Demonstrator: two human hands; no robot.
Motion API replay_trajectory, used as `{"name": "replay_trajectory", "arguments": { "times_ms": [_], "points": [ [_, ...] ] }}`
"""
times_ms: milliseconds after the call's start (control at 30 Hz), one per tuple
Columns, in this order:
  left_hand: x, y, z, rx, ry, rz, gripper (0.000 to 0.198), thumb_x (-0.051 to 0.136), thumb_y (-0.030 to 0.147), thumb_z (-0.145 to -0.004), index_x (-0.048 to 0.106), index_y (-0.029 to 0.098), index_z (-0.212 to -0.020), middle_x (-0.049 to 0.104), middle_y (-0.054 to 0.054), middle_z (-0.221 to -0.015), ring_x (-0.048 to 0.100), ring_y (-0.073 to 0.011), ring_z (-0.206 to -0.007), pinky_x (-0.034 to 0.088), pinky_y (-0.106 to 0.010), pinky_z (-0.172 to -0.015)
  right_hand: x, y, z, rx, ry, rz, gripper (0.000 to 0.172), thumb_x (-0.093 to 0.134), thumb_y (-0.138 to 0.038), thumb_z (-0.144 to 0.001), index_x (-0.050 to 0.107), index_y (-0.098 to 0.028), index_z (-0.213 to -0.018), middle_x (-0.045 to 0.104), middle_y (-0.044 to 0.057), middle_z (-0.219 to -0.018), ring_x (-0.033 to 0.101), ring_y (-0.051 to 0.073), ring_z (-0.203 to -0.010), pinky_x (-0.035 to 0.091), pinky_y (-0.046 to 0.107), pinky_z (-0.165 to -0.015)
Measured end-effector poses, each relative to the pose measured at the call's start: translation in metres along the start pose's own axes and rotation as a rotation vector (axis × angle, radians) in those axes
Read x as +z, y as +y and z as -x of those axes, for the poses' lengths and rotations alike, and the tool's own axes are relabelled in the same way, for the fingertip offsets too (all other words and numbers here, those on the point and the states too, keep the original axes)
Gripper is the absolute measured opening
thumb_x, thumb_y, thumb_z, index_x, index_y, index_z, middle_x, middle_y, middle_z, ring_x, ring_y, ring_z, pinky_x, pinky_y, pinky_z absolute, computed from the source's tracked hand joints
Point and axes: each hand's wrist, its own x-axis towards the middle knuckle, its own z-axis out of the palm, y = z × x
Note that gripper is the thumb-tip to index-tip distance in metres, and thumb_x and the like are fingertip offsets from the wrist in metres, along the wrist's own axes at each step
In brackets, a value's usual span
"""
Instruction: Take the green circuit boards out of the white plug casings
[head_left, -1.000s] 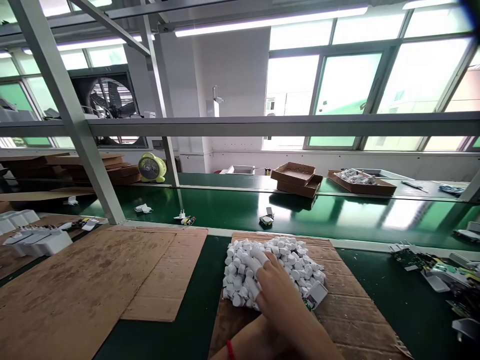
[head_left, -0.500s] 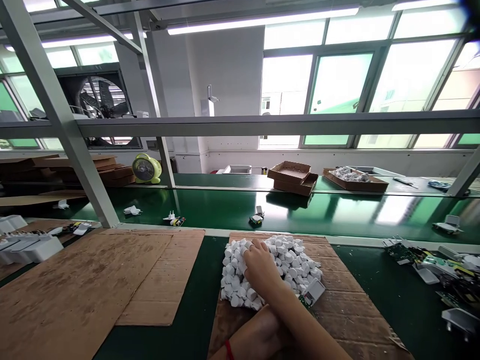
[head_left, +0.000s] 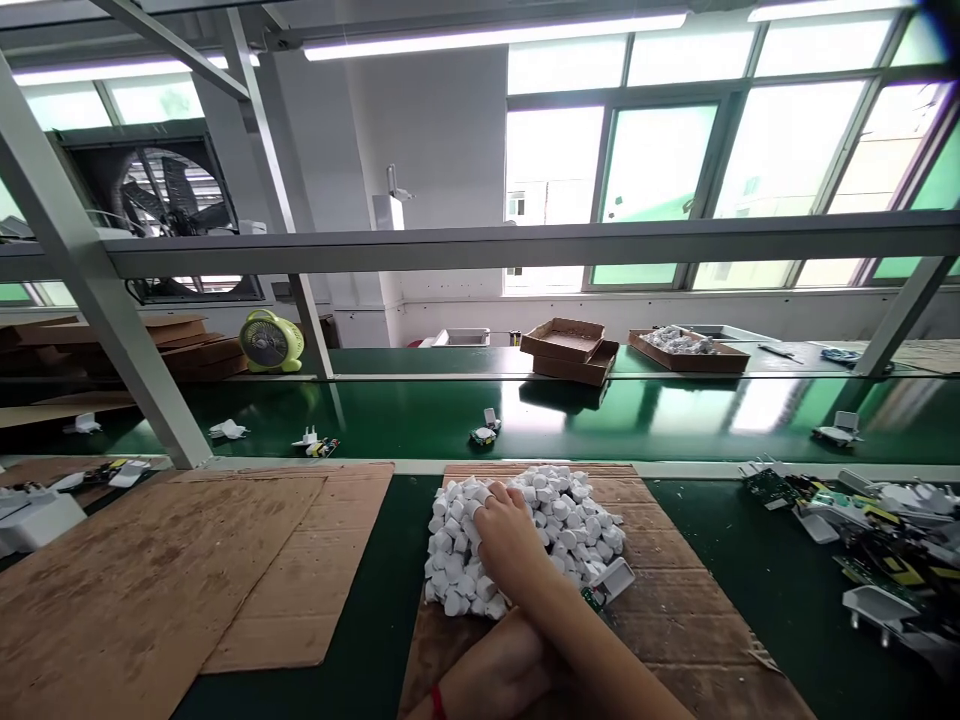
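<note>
Many white plastic pieces (head_left: pixel 457 560) lie under the right hand (head_left: pixel 514 535).

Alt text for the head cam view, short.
A right hand rests on a heap of small white plastic parts on brown cardboard; the left hand, with a red wristband, lies below it, near a green conveyor belt.

One view from your head, facing forward and down, close above your left hand (head_left: pixel 487 672) and right hand (head_left: pixel 512 535), conveyor belt (head_left: pixel 420 415) just ahead, windows (head_left: pixel 660 165) far beyond
</note>
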Motion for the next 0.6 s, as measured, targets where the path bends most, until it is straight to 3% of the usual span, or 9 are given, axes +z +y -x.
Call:
{"name": "replay_trajectory", "arguments": {
  "times_ms": [100,200,300,367,467,600],
  "points": [
    [0.003,0.003,0.002,-0.077,0.012,-0.018,0.016,0.053,0.022,-0.082,0.06,0.01,-0.09,0.063,-0.008,-0.078,0.059,-0.0196,-0.073,0.045,-0.031,-0.069,-0.009,0.004,0.002,0.06,0.065,-0.065,0.023,0.044,-0.002,-0.075,0.065,-0.01,-0.083,0.063,0.013,-0.087,0.053,0.026,-0.095,0.042,0.04,-0.087],
    [0.005,0.009,0.004,-0.067,-0.044,-0.037,0.025,0.063,0.027,-0.075,0.059,0.009,-0.091,0.064,-0.009,-0.076,0.06,-0.0204,-0.065,0.044,-0.03,-0.058,-0.032,0.014,0.014,0.068,0.296,-0.406,0.025,0.038,-0.016,-0.089,0.061,-0.014,-0.099,0.064,0.009,-0.094,0.057,0.019,-0.088,0.046,0.031,-0.08],
    [0.01,0.019,0.011,0.051,-0.07,-0.019,0.045,0.076,0.036,-0.066,0.059,0.011,-0.098,0.066,-0.009,-0.085,0.063,-0.0218,-0.072,0.046,-0.03,-0.063,-0.053,0.039,0.035,0.065,0.575,-0.838,0.025,0.05,-0.032,-0.088,0.06,-0.018,-0.106,0.064,0.008,-0.099,0.059,0.021,-0.094,0.047,0.033,-0.084],
    [0.013,0.025,0.015,0.143,-0.065,0.014,0.049,0.078,0.036,-0.066,0.058,0.012,-0.104,0.066,-0.01,-0.092,0.064,-0.0218,-0.078,0.048,-0.032,-0.07,-0.057,0.06,0.049,0.119,0.678,-0.99,0.034,0.059,-0.034,-0.083,0.056,-0.022,-0.115,0.065,0.007,-0.101,0.06,0.022,-0.096,0.047,0.036,-0.087],
    [0.012,0.032,0.019,0.208,-0.036,0.032,0.053,0.079,0.031,-0.068,0.056,0.012,-0.112,0.065,-0.012,-0.104,0.064,-0.0235,-0.088,0.048,-0.036,-0.082,-0.051,0.084,0.066,0.18,0.652,-1.222,0.039,0.07,-0.035,-0.075,0.06,-0.024,-0.111,0.067,0.006,-0.095,0.063,0.022,-0.09,0.05,0.035,-0.083],
    [0.011,0.035,0.02,0.222,-0.05,-0.012,0.061,0.085,0.021,-0.059,0.058,0.016,-0.113,0.062,-0.011,-0.114,0.056,-0.0265,-0.108,0.043,-0.037,-0.095,-0.031,0.085,0.079,0.189,0.396,-1.435,0.023,0.074,-0.037,-0.071,0.068,-0.022,-0.086,0.067,0.007,-0.096,0.063,0.021,-0.087,0.052,0.031,-0.076]
  ]
}}
